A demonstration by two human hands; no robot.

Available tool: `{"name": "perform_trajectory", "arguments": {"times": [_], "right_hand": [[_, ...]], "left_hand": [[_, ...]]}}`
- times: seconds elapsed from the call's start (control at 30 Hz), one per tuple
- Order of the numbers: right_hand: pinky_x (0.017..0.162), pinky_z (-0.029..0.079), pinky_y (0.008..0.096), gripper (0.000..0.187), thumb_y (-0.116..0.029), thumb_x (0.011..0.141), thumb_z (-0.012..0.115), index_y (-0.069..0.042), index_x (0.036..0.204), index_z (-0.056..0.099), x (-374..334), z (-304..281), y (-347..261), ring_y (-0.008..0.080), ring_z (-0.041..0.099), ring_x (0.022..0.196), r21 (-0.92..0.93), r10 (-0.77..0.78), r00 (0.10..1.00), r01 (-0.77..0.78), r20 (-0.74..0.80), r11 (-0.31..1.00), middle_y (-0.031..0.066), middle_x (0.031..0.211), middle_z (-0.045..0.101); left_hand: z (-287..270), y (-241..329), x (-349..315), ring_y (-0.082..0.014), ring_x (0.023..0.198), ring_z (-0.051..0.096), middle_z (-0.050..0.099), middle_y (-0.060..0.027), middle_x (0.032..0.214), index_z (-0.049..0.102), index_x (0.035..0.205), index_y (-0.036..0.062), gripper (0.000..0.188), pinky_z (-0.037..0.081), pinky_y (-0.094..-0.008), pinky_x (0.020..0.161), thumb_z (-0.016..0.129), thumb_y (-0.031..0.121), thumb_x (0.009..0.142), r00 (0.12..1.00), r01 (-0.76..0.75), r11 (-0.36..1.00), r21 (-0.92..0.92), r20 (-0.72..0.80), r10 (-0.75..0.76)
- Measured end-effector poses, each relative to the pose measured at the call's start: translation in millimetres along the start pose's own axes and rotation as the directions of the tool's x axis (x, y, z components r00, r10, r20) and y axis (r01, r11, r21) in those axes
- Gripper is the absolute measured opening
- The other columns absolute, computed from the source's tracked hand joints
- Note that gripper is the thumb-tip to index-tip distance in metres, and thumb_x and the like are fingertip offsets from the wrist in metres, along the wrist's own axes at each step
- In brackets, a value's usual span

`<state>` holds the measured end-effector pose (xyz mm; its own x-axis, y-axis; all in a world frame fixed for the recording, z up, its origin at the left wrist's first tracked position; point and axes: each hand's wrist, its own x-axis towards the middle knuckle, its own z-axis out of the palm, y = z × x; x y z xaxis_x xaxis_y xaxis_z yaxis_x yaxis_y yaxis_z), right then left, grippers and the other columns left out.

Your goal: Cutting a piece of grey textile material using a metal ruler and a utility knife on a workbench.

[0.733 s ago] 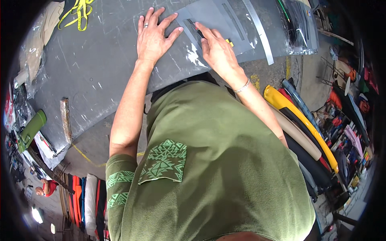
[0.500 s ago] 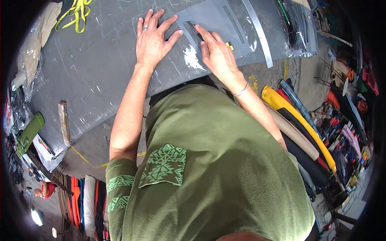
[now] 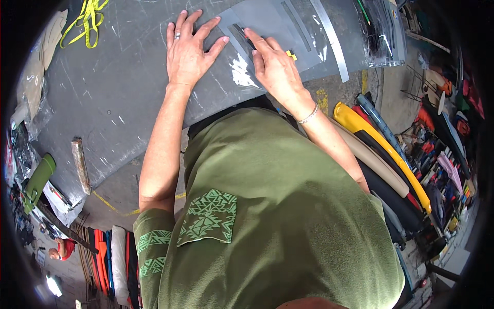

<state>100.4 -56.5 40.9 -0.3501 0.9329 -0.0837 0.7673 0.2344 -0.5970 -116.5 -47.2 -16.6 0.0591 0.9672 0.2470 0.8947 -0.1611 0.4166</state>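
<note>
A flat grey sheet with long narrow slots [image 3: 265,19] lies on the dark, scuffed worktable [image 3: 128,77]. My left hand [image 3: 189,56] is spread flat at the sheet's left edge, index finger and thumb closest to it. Over the left slot, my right hand [image 3: 278,69] is closed round a slim dark tool [image 3: 249,42], index finger stretched along it toward the tip. Most of the tool is hidden under the fingers. A small yellow and black piece [image 3: 292,54] shows beside that hand; whether it belongs to the tool I cannot tell.
A metal strip [image 3: 332,38] and clear plastic packages [image 3: 383,41] lie right of the sheet. At far left are a yellow tape measure [image 3: 88,23] and a worn wooden stick [image 3: 80,165]. Rolls of material [image 3: 391,149] stand below the table's right side.
The table and both hands sit slightly further left and up in the view. My right hand has shifted a little along the slot; the left stays flat.
</note>
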Motion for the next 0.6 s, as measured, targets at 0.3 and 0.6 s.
{"name": "perform_trajectory", "arguments": {"times": [0.3,0.6], "right_hand": [[0.077,0.059,0.0479,0.051,-0.007,0.097,0.057,-0.017,0.146,0.053,0.7,-1.8,-0.9,0.0395,0.069,0.087,-0.023,-0.005,1.000,0.005,0.013,1.000,0.0159,0.110,0.064],[0.076,0.060,0.0482,0.052,-0.008,0.096,0.058,-0.018,0.147,0.052,0.1,-0.5,-2.0,0.0396,0.069,0.087,-0.054,-0.003,1.000,0.004,0.014,0.999,0.0157,0.109,0.063]], "left_hand": [[0.9,-1.3,-0.5,-0.0331,0.147,0.040,0.055,-0.0070,0.147,0.070,0.133,0.0288,0.053,0.026,-0.0578,0.123,0.073,0.057,0.088,1.000,-0.016,1.000,-0.001,-0.020,0.016],[-0.9,0.3,-0.8,-0.0307,0.150,0.037,0.051,-0.0064,0.152,0.067,0.137,0.0317,0.056,0.023,-0.0559,0.125,0.073,0.059,0.089,1.000,0.003,1.000,0.020,0.023,-0.003]]}}
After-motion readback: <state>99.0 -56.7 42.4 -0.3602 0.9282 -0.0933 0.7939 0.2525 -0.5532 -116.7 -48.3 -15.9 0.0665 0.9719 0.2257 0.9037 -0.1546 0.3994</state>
